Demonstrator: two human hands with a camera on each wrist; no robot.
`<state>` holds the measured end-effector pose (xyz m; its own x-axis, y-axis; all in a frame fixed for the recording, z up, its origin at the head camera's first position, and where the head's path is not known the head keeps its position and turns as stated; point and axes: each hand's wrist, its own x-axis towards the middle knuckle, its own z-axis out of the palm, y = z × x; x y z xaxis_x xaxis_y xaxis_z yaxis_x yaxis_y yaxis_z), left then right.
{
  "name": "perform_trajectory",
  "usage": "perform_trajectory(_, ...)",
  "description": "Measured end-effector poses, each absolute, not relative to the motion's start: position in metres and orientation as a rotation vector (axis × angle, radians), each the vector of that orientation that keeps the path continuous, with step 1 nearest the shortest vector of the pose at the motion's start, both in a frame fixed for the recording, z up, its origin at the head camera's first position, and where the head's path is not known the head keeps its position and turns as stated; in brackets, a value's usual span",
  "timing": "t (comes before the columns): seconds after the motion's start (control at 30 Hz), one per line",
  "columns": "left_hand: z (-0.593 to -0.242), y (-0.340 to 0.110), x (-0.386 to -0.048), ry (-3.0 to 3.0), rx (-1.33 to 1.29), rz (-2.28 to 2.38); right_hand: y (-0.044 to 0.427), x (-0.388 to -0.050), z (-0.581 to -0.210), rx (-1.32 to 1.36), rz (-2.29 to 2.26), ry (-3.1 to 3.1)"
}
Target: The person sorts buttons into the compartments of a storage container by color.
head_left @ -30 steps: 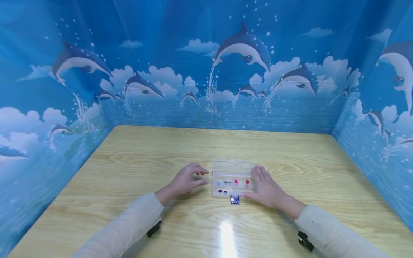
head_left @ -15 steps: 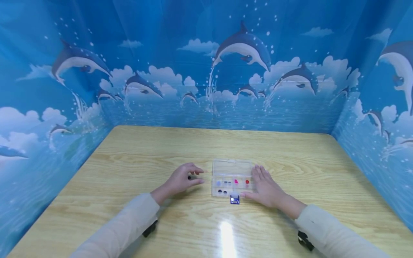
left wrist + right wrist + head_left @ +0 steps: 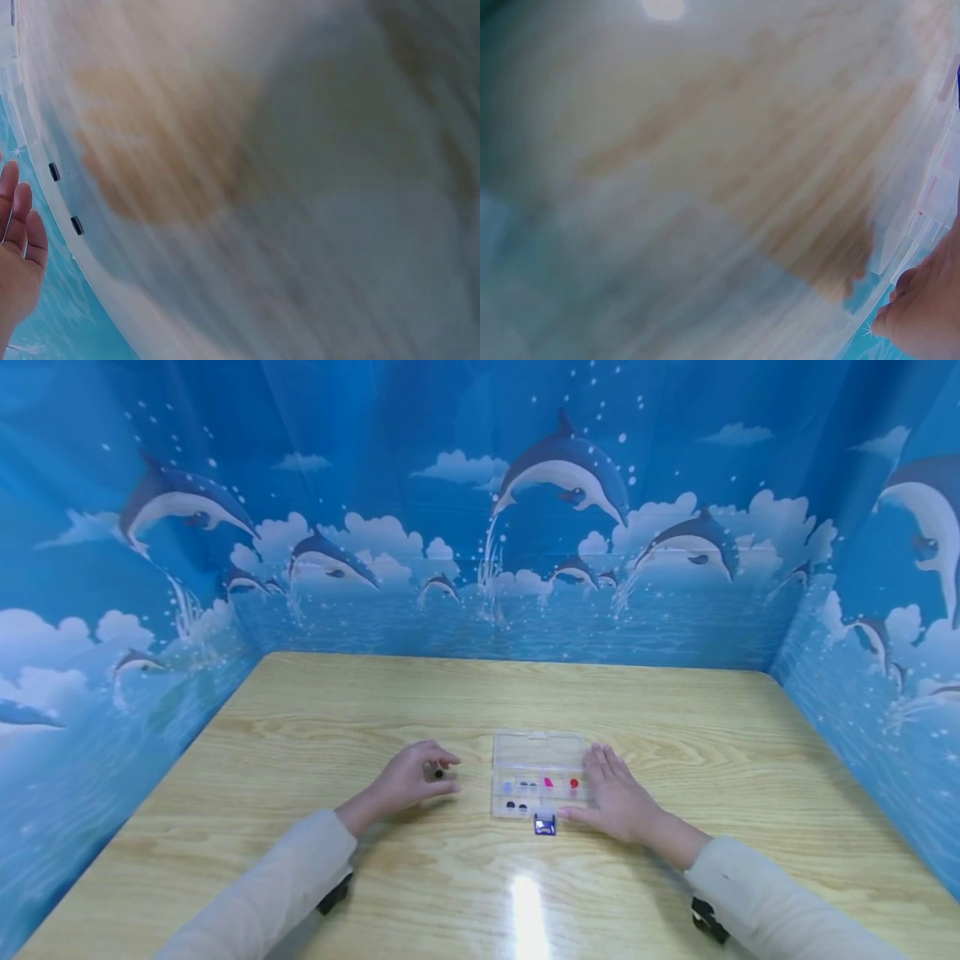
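A clear plastic compartment box (image 3: 542,750) lies with its lid folded back on the table. Its sections hold small dark round pieces (image 3: 517,807), a pink piece (image 3: 548,782) and a red round piece (image 3: 573,783). My right hand (image 3: 624,799) rests at the box's right side, fingers straight, thumb near the front edge. Left of the box hovers my left hand (image 3: 405,778), thumb and fingers apart, nothing seen between them. A small black piece (image 3: 438,773) shows on the table in that gap. The left wrist view shows two black pieces (image 3: 54,172) near the left hand (image 3: 19,240).
A shiny blue-purple square piece (image 3: 545,824) sits at the box's front edge, near the right thumb. The wood-grain table (image 3: 360,702) is walled by a blue dolphin-print curtain (image 3: 450,485) at the back and sides.
My left hand has drawn away from the box to the left, and a black piece has come into view in front of its palm. The right hand and the box stay put.
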<state>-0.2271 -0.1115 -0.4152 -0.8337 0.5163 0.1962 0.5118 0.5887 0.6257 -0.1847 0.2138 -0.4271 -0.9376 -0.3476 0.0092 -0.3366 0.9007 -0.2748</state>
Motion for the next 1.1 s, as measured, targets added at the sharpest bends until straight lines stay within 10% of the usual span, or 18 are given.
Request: perform_trajectory(1.1,-0.426,-0.135,-0.238,2.880,0.951,0.912,0.214,-0.183,-0.425,-0.549,-0.431,3.020)
